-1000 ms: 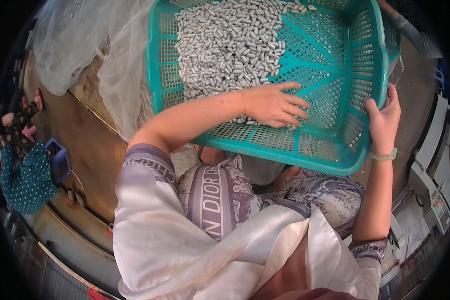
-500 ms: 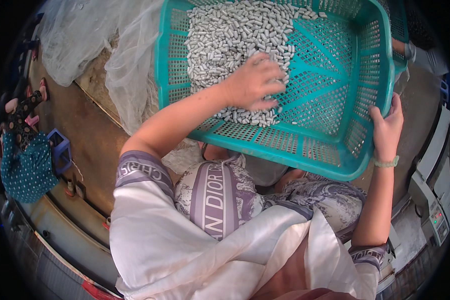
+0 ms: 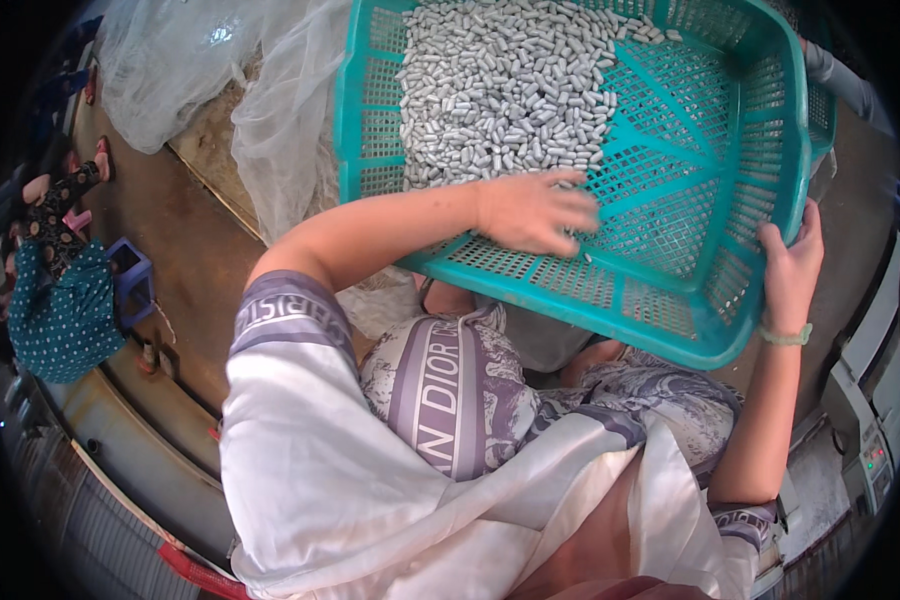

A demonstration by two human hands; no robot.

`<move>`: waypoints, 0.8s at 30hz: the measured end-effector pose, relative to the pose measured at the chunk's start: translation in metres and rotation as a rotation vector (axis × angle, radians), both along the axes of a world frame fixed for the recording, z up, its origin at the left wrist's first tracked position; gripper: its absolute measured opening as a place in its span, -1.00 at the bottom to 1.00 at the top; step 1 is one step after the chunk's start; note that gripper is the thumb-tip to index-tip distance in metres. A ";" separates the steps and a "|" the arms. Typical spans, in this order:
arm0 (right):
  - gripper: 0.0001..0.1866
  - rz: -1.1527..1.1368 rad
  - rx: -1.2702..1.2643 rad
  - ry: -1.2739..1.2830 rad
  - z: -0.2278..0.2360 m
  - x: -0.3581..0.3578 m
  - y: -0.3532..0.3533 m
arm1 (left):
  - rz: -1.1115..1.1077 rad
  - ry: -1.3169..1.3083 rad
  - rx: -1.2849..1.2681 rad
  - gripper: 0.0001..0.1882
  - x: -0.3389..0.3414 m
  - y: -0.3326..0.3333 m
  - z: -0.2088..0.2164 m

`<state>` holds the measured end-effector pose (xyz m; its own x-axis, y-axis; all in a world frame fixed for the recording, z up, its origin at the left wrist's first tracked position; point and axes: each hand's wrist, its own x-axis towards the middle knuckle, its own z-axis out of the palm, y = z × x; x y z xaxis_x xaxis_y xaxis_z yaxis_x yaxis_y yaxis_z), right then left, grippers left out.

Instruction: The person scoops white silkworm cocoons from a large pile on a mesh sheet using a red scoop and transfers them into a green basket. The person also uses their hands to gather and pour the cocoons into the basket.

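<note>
A green perforated plastic basket (image 3: 530, 293) lies tilted in front of me above my knees. Small pale grey capsule-shaped pieces (image 3: 505, 85) are heaped in its left and middle part. My left hand (image 3: 538, 213) reaches into the basket by the near edge of the heap, its fingers spread and a little blurred; no piece shows in its grip. Some pieces under the palm and forearm are hidden. At the basket's right near side, my right hand (image 3: 792, 268) grips the rim, thumb inside and fingers outside.
White netting (image 3: 285, 120) drapes to the left of the basket. A person in a dotted teal garment (image 3: 62, 315) is at far left beside a blue plastic stool (image 3: 133, 282). Another person's grey sleeve (image 3: 838, 80) shows at upper right. A machine panel with small lights (image 3: 875, 462) stands at right.
My left hand has swept from the middle of the heap toward the basket's near wall. The right hand keeps its hold on the rim. The whole view has shifted slightly.
</note>
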<state>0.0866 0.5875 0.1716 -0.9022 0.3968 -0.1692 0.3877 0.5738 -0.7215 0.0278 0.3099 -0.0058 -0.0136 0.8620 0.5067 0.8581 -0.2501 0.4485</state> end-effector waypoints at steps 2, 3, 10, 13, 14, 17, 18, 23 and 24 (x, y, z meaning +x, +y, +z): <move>-0.58 -0.006 -0.019 -0.009 0.000 0.001 0.000 | 0.031 0.103 0.024 -0.75 -0.017 0.010 -0.009; -0.58 -0.004 -0.025 -0.008 0.001 0.001 0.002 | 0.213 0.064 0.064 -0.76 -0.026 0.012 -0.003; -0.58 -0.007 -0.010 -0.007 -0.002 0.002 0.004 | -0.087 0.091 0.075 -0.81 0.010 0.023 -0.008; -0.57 0.007 -0.033 -0.035 -0.002 -0.003 0.009 | 0.359 0.100 -0.107 -0.75 -0.026 0.030 -0.008; -0.57 0.014 -0.035 -0.018 -0.002 -0.001 0.007 | 0.518 0.065 -0.013 -0.73 -0.036 0.026 -0.002; -0.57 0.010 -0.013 0.021 -0.003 0.002 0.008 | 0.640 -0.006 0.068 -0.66 -0.055 0.006 0.010; -0.57 0.001 -0.004 0.010 -0.003 0.003 0.009 | 0.455 -0.019 -0.067 -0.64 -0.035 -0.006 0.012; -0.56 -0.023 -0.056 -0.006 -0.005 0.000 0.001 | 0.283 0.063 -0.120 -0.55 -0.012 -0.045 -0.013; -0.56 -0.022 -0.063 -0.017 -0.004 0.001 0.001 | 0.464 0.152 -0.123 -0.54 -0.038 -0.049 -0.022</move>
<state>0.0872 0.5887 0.1673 -0.8898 0.4051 -0.2101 0.4128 0.5185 -0.7488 -0.0097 0.2613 -0.0277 -0.3437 0.8362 0.4274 0.9241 0.2203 0.3122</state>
